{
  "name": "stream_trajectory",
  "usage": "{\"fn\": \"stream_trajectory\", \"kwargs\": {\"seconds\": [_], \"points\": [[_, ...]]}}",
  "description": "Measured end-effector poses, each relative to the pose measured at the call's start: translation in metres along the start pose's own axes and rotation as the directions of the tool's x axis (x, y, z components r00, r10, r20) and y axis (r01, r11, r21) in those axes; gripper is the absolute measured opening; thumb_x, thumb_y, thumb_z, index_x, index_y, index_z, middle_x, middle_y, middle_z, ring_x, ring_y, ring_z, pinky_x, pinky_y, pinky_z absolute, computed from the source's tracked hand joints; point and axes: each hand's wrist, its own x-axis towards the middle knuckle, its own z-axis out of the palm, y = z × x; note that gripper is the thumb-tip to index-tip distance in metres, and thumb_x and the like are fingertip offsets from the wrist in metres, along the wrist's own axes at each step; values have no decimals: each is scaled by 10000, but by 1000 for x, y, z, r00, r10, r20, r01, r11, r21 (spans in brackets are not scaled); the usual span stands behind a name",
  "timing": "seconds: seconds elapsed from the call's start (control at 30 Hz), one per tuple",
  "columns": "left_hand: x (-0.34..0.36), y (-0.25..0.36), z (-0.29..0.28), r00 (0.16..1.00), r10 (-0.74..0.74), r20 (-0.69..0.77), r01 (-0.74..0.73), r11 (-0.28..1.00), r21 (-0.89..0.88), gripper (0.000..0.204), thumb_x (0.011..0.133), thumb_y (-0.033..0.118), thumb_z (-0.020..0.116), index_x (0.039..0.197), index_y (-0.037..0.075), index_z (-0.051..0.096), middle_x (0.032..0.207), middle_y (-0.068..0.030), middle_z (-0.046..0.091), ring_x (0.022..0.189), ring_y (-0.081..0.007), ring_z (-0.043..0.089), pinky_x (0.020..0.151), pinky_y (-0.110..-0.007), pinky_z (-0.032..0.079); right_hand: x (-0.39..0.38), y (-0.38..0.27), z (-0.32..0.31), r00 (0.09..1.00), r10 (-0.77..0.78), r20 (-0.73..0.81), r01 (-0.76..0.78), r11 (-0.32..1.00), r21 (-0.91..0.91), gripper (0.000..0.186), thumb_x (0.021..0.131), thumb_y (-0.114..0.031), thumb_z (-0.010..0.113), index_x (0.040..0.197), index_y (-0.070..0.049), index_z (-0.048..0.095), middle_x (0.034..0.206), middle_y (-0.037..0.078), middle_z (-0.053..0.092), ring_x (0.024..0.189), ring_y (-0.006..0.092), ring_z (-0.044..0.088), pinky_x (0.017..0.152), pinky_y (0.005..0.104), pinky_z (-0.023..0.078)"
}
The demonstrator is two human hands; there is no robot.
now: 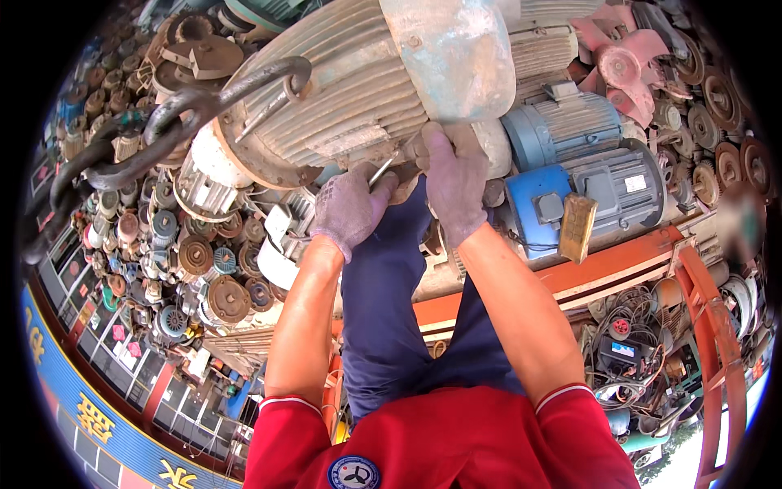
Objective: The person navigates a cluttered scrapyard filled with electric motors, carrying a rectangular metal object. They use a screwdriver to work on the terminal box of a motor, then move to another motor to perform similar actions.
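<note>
A large weathered, ribbed electric motor (342,90) lies at the top centre, with a worn, pale blue-white box cover (452,57) on it. My left hand (350,208), in a greyish-purple work glove, is closed around a thin shiny metal rod (381,169) below the motor's ribbed side. Its kind is not clear. Close by on the right, my right hand (456,179), gloved alike, presses at the lower end of the box cover. Those fingers are curled in, and whatever they hold is hidden. My knees are spread under both hands.
A heavy rusty chain (191,110) hooks onto the motor from the left. Right of my hands lie a blue-grey motor (562,126), a blue motor (603,191) and a yellowish block (577,228). An orange steel beam (603,265) runs below; a pink fan (623,65) sits far right.
</note>
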Motion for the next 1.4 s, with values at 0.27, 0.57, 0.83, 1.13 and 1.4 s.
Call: {"fn": "stream_trajectory", "kwargs": {"seconds": [0.27,0.57,0.83,1.13,1.4], "points": [[-20,-21,-2,995,-73,-73,63,988,-141,506,965,516,585,1187,93,754,1024,-266,749,1017,-421,728,956,-495,549,-31,-33,-121,994,-94,50,107,854,-509,265,1002,-208,613,1077,20,726,1059,255,731,993,391,715,853,430,541],[-103,26,-84,983,34,-179,-93,939,-330,538,998,511,551,1239,59,716,1104,-251,742,1112,-422,692,983,-491,517,-85,-78,-194,993,101,57,-71,919,-388,241,938,-180,668,1076,5,739,903,173,758,808,208,714,753,361,567],[-163,-16,-104,991,-16,-131,-50,871,-489,560,954,540,574,1238,85,737,1088,-248,749,1085,-403,711,964,-460,522,-71,-77,-237,890,315,331,-108,849,-517,327,939,-216,685,1199,-18,697,1085,200,732,998,279,700,875,414,546],[-167,-10,-79,970,87,-228,-216,740,-637,503,926,488,611,1049,24,758,854,-195,733,849,-329,706,831,-453,525,-63,-476,-38,620,-207,757,763,-69,-643,496,961,-286,695,1383,-34,625,1333,229,673,1265,330,640,1072,435,486],[-175,7,-77,928,195,-318,-372,539,-756,414,926,418,668,961,8,716,736,-70,656,694,-185,585,652,-372,468,-141,-591,39,328,-758,564,944,252,-211,559,989,-197,662,1423,116,498,1247,201,705,1129,220,671,1025,337,513]]}}
